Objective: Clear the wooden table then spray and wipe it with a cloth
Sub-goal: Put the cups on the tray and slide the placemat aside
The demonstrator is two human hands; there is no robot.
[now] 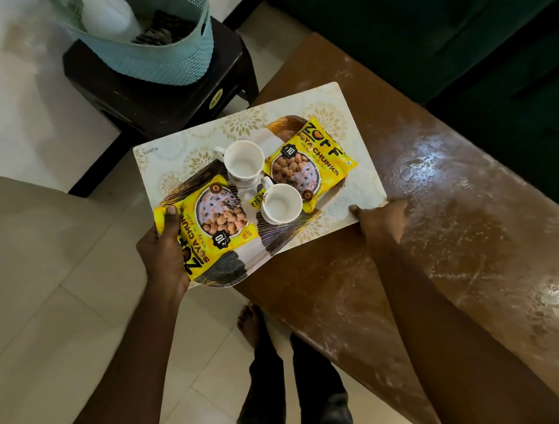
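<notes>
While the cream rectangular tray (pixel 364 186) overhangs the brown wooden table's (pixel 446 217) end, left hand (pixel 164 255) grips a corner (thumb pinning a yellow packet (pixel 214 222)); right hand (pixel 382 220) grips another, likely for balance.

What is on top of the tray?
Two empty white cups and two yellow soya chunk packets. The left hand pins one packet with its thumb. The tray beneath them is covered.

Pale glossy tiled floor (pixel 46 314) with soft light patches; dark plastic stool (pixel 155 96) at top, teal mesh basket (pixel 169 65) on it; dark green sofa (pixel 436 43) upper right, in shadow.
</notes>
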